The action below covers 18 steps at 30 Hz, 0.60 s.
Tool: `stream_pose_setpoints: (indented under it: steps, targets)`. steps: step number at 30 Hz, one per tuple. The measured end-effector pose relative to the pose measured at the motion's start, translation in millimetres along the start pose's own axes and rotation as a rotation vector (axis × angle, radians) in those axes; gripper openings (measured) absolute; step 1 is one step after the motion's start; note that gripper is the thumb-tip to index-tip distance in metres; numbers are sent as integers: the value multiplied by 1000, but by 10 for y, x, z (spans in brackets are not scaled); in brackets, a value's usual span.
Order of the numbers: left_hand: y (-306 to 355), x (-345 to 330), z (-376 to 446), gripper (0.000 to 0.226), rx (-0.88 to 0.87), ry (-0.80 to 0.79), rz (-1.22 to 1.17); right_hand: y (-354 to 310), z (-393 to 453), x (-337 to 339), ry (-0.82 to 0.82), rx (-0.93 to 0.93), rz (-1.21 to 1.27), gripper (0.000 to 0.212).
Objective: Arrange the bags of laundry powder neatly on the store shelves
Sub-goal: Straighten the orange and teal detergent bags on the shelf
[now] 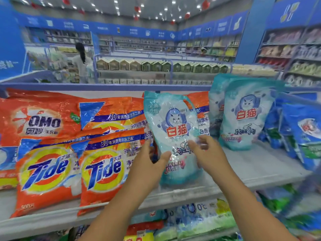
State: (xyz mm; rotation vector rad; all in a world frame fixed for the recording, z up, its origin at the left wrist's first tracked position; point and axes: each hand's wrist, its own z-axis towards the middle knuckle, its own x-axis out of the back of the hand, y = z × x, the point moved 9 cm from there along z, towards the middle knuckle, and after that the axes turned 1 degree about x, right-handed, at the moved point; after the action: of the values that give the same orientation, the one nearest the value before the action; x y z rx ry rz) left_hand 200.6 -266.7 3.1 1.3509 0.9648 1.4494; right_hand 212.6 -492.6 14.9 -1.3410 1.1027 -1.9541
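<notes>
A pale teal cat-logo bag of laundry powder (175,126) stands upright on the top shelf (257,167), tilted slightly left. My left hand (149,159) grips its lower left edge, thumb on the front. On its lower right front my right hand (206,150) holds it with curled fingers. Two matching teal bags (246,115) stand upright to the right. Left of it, orange Tide bags (102,169) lie stacked and leaning, with an orange OMO bag (40,119) behind them.
Blue bags (305,136) lean at the shelf's right end. A lower shelf (199,220) holds mixed powder bags. Beyond the shelf stands another display of boxed goods (156,66). A person (81,61) is at the far left aisle.
</notes>
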Motion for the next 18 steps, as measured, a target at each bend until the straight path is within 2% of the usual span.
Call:
stream_pose_setpoints:
  steps: [4,8,10,13,18]
  targets:
    - [-122,-204,164,40,114,19,-93,332,351,-27,-119,-72,177,60]
    - [-125,-322,171,27,162,73,-190,465,438,-130,-312,-96,392,33]
    - [-81,-386,136,25,157,126,-225,486,430,-134,-367,-85,397,26]
    - [45,-615,34,24,129,181,-244,506,389,-47,-459,-91,556,19]
    - [375,-1288,72,33,50,163,-343,737,645,690,-370,-58,714,27]
